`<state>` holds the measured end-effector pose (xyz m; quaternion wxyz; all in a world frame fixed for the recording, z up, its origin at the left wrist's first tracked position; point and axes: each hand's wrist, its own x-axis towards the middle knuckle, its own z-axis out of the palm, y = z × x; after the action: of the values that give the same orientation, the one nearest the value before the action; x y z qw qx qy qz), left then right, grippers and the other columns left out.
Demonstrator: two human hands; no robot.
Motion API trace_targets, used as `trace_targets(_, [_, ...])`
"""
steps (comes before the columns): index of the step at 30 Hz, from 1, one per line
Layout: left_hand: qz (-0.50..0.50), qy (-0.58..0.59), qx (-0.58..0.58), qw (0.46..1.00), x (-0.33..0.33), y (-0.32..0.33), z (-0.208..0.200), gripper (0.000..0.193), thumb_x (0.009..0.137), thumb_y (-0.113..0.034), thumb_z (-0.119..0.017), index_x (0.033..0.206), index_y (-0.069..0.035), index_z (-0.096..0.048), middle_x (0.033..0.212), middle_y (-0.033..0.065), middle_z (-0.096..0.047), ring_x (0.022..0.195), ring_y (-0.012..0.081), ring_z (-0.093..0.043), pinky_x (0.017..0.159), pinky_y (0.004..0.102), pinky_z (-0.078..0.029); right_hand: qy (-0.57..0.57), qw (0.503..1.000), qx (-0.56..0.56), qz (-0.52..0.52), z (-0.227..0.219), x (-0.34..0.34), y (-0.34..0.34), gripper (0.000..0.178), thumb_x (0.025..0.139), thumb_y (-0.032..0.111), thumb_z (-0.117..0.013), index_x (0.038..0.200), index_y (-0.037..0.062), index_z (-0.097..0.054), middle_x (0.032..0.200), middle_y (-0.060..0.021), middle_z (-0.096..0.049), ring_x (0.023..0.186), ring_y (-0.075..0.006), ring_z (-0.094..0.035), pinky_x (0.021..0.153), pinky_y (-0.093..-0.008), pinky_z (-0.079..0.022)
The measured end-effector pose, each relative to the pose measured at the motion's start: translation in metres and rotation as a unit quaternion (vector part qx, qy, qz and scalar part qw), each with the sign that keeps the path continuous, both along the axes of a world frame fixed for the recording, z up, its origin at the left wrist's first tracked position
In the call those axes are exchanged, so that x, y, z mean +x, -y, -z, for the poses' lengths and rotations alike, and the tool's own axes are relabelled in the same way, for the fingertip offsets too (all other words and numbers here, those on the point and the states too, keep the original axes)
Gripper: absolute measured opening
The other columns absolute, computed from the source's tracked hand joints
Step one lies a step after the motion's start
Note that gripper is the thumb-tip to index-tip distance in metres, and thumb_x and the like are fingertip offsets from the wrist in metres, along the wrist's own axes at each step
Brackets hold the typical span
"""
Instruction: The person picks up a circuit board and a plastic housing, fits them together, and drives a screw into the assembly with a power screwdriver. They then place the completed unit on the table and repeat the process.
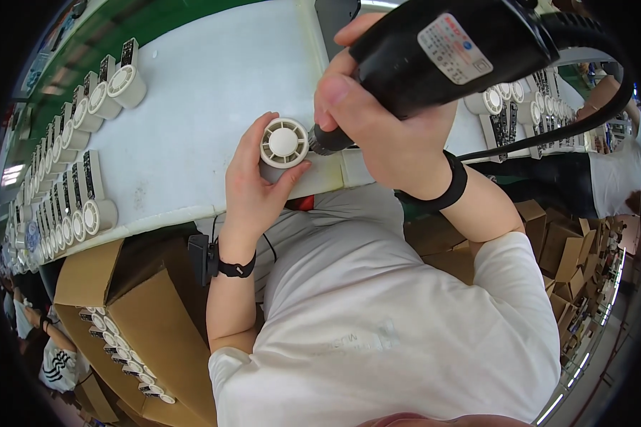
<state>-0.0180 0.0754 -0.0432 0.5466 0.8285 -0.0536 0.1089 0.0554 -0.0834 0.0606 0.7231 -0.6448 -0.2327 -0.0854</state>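
Between the fingers and thumb of my left hand (253,181) is a white plastic housing (284,142), its round slotted face turned up. My right hand (395,135) is wrapped round a black corded power tool (420,64) with a pale label on its side. The tool's ribbed metal tip (322,141) points at the right side of the housing, very close to it; whether they touch I cannot tell. My right palm and the tool hide part of the bench behind them.
Rows of similar housings with dark circuit boards (85,117) line the left of the white bench (214,64); more stand at right (527,103). The tool's thick cord (584,128) loops at right. An open carton (157,320) holds housings below left. Other people work at both sides.
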Motion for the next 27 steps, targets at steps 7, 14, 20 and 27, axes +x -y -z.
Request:
trace_targets(7, [-0.002,-0.028,-0.014,1.0,0.002,0.001,-0.003,0.072,0.073,-0.005,-0.084,0.136,-0.001,-0.048,0.128,0.016,-0.06,0.112,0.0305,-0.062,0.094,0.0366,-0.052,0.004,0.995,-0.078,-0.066,-0.002,-0.006,0.006,0.034,0.085,-0.007,-0.062,0.116,-0.0006,-0.05,0.077,-0.006,-0.063,0.066,-0.012,-0.06,0.061,-0.0264,-0.05])
trace_targets(14, [-0.013,0.051,0.027,0.998,0.003,-0.001,0.005,0.07,0.072,-0.012,-0.084,0.133,-0.001,-0.05,0.125,0.0201,-0.06,0.112,0.0372,-0.061,0.094,0.0402,-0.052,-0.042,0.996,-0.038,-0.076,0.002,-0.015,-0.004,0.031,0.087,-0.008,-0.057,0.113,0.0025,-0.046,0.08,-0.0082,-0.061,0.068,-0.0128,-0.059,0.064,-0.0281,-0.049])
trace_targets(20, [-0.008,0.058,0.034,0.998,-0.005,-0.003,-0.007,0.067,0.076,-0.016,-0.081,0.134,-0.002,-0.05,0.123,0.0209,-0.06,0.111,0.04,-0.06,0.092,0.041,-0.051,-0.071,0.993,0.032,-0.088,0.002,-0.021,-0.004,0.039,0.086,-0.011,-0.054,0.121,0.0038,-0.045,0.078,-0.0072,-0.056,0.065,-0.0145,-0.055,0.064,-0.029,-0.048])
trace_targets(27, [0.114,0.034,0.264,0.957,-0.014,-0.026,-0.051,0.063,0.072,-0.023,-0.082,0.126,-0.005,-0.054,0.107,0.0178,-0.062,0.1,0.0404,-0.062,0.083,0.0406,-0.053,-0.048,0.98,0.183,-0.054,-0.018,-0.033,0.027,0.034,0.092,0.009,-0.056,0.124,0.0051,-0.046,0.08,-0.0029,-0.05,0.069,-0.0147,-0.049,0.072,-0.0325,-0.045])
